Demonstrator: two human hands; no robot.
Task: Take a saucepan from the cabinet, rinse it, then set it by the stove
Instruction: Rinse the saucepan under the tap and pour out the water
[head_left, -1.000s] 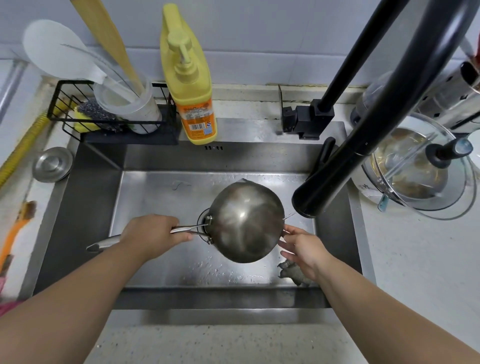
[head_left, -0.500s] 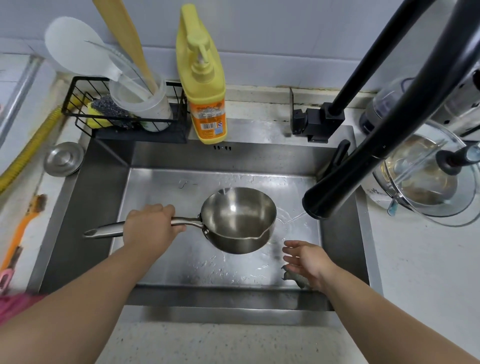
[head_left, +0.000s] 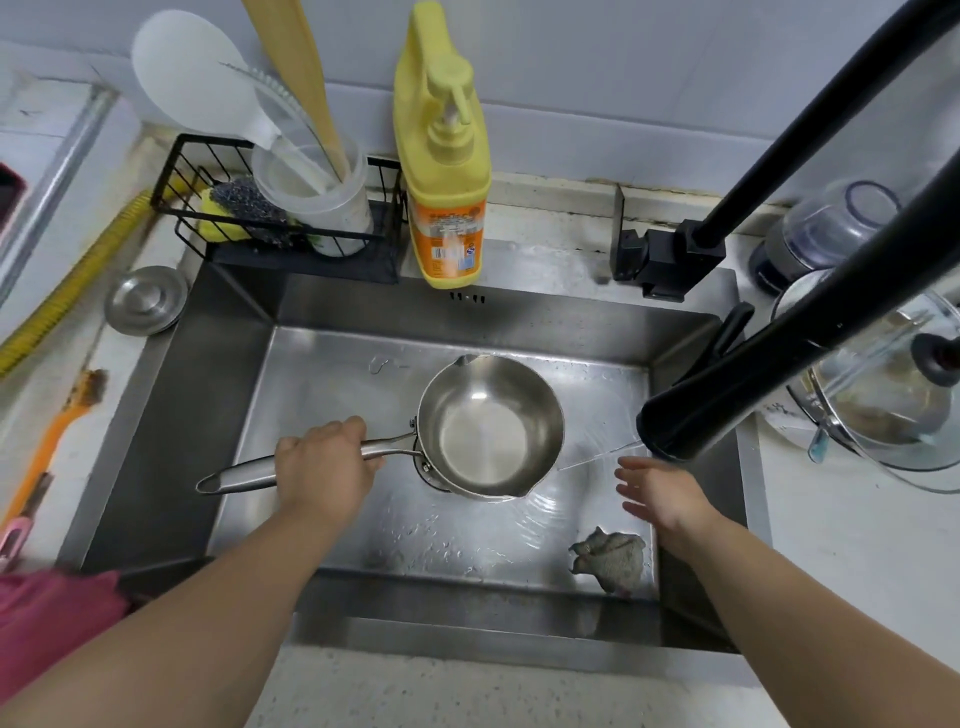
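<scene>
**Saucepan held over the sink, faucet beside it**

Two bare forearms reach from the bottom edge over a pale table (head_left: 467, 696) into a steel sink (head_left: 171, 415). A grey rag (head_left: 610, 564) lies crumpled in the sink's near right corner. The left hand (head_left: 322, 467) has its fingers wrapped around the long metal handle of the saucepan (head_left: 493, 426), about midway along it. The pan sits upright over the middle of the wet basin, open side up; whether it touches the bottom cannot be told. The right hand (head_left: 660, 493) hangs free to the pan's right, fingers spread wide and holding nothing, just below the head of a black faucet (head_left: 691, 421). A thin line of water runs between faucet head and pan rim. On the left table lie a round metal lid (head_left: 145, 300) and an orange brush (head_left: 52, 441). At the sink's far edge stand a black wire rack (head_left: 291, 254) with a scourer and a cup of utensils, and a yellow soap bottle (head_left: 444, 171). A glass lid (head_left: 883, 410) sits far right.
</scene>
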